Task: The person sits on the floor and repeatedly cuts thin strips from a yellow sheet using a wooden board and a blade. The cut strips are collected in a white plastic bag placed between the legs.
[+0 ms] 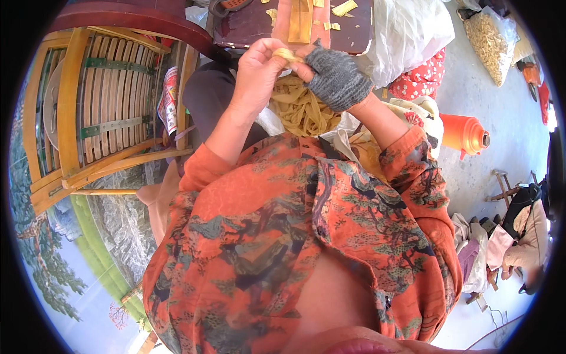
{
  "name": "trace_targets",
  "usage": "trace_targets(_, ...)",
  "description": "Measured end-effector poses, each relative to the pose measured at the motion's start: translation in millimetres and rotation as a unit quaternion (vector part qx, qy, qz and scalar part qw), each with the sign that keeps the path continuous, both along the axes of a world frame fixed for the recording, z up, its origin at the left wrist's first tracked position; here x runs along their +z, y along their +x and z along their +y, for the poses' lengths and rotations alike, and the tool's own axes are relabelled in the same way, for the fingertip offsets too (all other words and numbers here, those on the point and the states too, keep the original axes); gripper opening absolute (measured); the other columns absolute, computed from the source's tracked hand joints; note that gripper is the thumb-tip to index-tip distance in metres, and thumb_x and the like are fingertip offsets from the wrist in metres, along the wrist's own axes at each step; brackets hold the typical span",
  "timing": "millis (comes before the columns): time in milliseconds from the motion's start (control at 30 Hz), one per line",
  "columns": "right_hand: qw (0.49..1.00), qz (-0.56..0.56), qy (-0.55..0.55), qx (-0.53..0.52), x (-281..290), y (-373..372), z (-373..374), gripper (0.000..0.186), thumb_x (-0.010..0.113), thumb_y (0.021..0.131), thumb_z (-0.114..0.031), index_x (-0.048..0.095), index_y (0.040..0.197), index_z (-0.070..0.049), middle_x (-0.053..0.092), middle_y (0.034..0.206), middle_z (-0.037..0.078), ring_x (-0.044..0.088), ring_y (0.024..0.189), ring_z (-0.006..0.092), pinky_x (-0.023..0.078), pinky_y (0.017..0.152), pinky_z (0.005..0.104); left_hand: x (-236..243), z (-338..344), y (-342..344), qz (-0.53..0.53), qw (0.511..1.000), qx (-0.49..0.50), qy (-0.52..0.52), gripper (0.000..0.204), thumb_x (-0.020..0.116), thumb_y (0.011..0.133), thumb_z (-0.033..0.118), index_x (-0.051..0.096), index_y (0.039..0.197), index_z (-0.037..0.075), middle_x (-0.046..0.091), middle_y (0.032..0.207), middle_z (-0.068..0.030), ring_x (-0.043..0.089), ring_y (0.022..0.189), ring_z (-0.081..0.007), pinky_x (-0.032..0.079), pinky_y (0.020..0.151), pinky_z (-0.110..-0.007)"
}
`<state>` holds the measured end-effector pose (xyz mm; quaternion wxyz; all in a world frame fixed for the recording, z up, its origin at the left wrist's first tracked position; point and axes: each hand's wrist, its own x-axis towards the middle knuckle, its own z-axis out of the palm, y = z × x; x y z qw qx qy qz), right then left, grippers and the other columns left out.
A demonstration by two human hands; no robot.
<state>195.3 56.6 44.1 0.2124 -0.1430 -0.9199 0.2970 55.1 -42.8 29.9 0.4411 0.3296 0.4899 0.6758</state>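
Observation:
My left hand (259,74) pinches a pale yellow folded strip (284,54) between thumb and fingers. My right hand (332,79), in a grey knit fingerless glove, holds the same strip, its bare thumb close to my left fingertips. Just below both hands is a heap of yellow strips (298,112) in white plastic. Above them, a wooden block (300,20) lies on a pinkish board (318,32) over a dark red surface (354,41), where small yellow pieces are scattered.
A wooden slatted chair (112,100) stands at the left. At the right are a white plastic bundle (407,32), red floral cloth (415,79), an orange flask (457,133), a bag of small dried pieces (489,47) and folding stools with clothes (504,236).

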Motion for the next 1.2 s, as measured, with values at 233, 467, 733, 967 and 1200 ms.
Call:
trace_targets(233, 0.933, 0.025, -0.357, -0.026, 2.7, -4.2, 16.8, 0.03, 0.065, 0.081, -0.027, 0.064, 0.099, -0.002, 0.055, 0.068, 0.004, 0.051, 0.056, 0.0132, 0.04, 0.052, 0.0248, 1.6, 7.1, 2.0, 0.022, 0.998, 0.018, 0.055, 0.015, 0.055, 0.086, -0.002, 0.052, 0.101, 0.001, 0.06, 0.092, -0.0054, 0.059, 0.084, -0.0115, 0.048, 0.08, -0.026)
trace_targets(467, 0.838, 0.003, -0.546, 0.001, 1.7, -7.5, 6.7, 0.026, 0.06, 0.086, -0.027, 0.059, 0.086, -0.001, 0.054, 0.065, 0.002, 0.047, 0.05, 0.007, 0.037, 0.046, 0.0198, -0.7, -0.6, -3.5, 0.127, 0.99, 0.053, -0.004, 0.006, 0.055, 0.089, 0.002, 0.055, 0.093, -0.002, 0.061, 0.086, -0.006, 0.06, 0.077, -0.0105, 0.049, 0.072, -0.024)
trace_targets(733, 0.792, 0.028, -0.607, -0.05, 2.7, -5.6, 11.5, 0.028, 0.053, 0.09, -0.034, 0.054, 0.093, -0.006, 0.053, 0.062, 0.001, 0.037, 0.042, 0.0053, 0.028, 0.039, 0.0183, 0.7, 11.0, -6.0, 0.209, 0.976, 0.054, -0.02, 0.006, 0.056, 0.088, 0.003, 0.056, 0.092, -0.002, 0.063, 0.081, -0.0062, 0.061, 0.075, -0.0112, 0.05, 0.07, -0.023)
trace_targets(967, 0.728, 0.178, -0.653, -0.107, 5.2, 8.0, 43.2, 0.022, 0.063, 0.084, -0.03, 0.055, 0.085, -0.009, 0.046, 0.055, -0.002, 0.038, 0.045, 0.0048, 0.024, 0.04, 0.0188, 22.0, 8.9, -20.6, 0.216, 0.973, 0.081, 0.031, 0.005, 0.058, 0.086, 0.001, 0.058, 0.09, -0.001, 0.062, 0.08, -0.0049, 0.061, 0.075, -0.0105, 0.05, 0.071, -0.023)
trace_targets(1200, 0.872, 0.018, -0.486, -0.055, -4.2, -2.2, 22.0, 0.017, 0.066, 0.078, -0.018, 0.056, 0.079, -0.004, 0.053, 0.06, 0.002, 0.05, 0.052, 0.0087, 0.04, 0.048, 0.0234, 31.0, -0.5, -5.9, 0.539, 0.841, 0.029, -0.031, 0.042, 0.069, 0.071, 0.006, 0.057, 0.112, 0.007, 0.06, 0.104, -0.0093, 0.058, 0.099, -0.0286, 0.044, 0.086, -0.033)
